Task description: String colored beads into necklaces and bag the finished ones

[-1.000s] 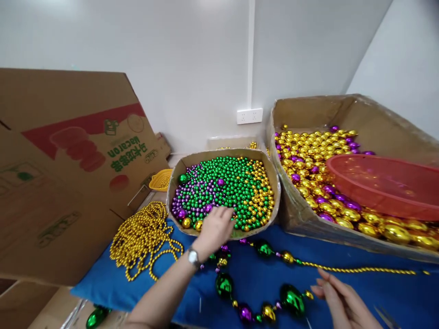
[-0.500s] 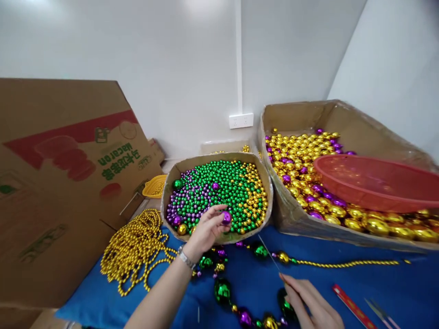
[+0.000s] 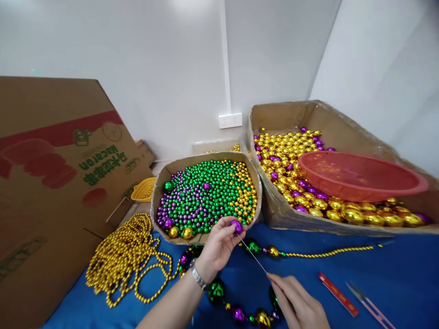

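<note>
Left hand (image 3: 220,246) tight around one purple bead (image 3: 236,226), right hand (image 3: 299,300) tight on one needle (image 3: 252,254)

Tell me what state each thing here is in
Left hand: pinching purple bead
Right hand: pinching needle
Purple bead: at needle's tip
Smaller box: open, holding beads
Larger box: open, holding bigger beads
Red basket: lying in larger box
Gold strands: heaped loosely
Scissors: lying on blue cloth

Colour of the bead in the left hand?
Shiny purple bead, held in the left hand; shows best in the head view.
</note>
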`<state>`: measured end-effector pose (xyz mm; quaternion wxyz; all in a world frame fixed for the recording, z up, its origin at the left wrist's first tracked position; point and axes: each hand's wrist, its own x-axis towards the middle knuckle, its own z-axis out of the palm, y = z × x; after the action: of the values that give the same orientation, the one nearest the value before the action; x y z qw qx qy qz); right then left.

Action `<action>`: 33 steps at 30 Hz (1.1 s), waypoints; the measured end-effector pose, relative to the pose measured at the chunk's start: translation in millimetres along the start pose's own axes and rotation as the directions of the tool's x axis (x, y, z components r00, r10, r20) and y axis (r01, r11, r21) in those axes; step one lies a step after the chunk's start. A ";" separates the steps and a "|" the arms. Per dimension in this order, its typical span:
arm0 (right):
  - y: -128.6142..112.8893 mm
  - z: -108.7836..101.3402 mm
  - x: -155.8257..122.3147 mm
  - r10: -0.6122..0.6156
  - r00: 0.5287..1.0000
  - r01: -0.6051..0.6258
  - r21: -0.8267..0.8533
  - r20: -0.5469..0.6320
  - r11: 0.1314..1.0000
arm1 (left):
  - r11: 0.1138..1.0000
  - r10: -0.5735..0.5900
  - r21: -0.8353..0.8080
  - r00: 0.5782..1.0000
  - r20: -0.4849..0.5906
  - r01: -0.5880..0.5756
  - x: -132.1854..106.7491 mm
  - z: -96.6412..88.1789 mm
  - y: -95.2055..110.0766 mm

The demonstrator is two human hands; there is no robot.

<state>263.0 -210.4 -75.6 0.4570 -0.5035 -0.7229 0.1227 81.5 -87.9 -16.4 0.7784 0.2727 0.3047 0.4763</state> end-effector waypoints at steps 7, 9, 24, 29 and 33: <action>-1.9 0.7 0.7 0.008 1.000 -0.008 0.002 -0.007 1.000 | 0.999 0.038 -0.026 0.999 0.007 -0.038 -1.2 2.3 -3.7; -2.2 0.5 0.7 0.000 1.000 0.000 -0.006 -0.004 1.000 | 0.998 0.052 -0.026 0.999 0.014 -0.052 -1.6 3.8 -4.7; 2.1 3.5 -5.1 -0.046 0.998 0.042 -0.098 -0.040 0.994 | 0.850 0.340 0.397 0.936 0.086 -0.345 -11.4 5.2 -34.4; 3.1 2.6 -4.8 -0.040 0.999 0.039 -0.084 -0.014 0.996 | 0.894 0.301 0.340 0.953 0.025 -0.291 -15.2 4.4 -51.3; 5.1 2.6 -4.4 -0.042 0.999 0.039 -0.092 -0.029 0.995 | 0.860 0.244 0.418 0.955 0.166 -0.293 -18.0 1.6 -46.9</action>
<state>264.5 -210.9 -82.7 0.4473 -0.5108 -0.7306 0.0724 103.2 -123.1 -45.0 0.6382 0.5057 0.3204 0.4841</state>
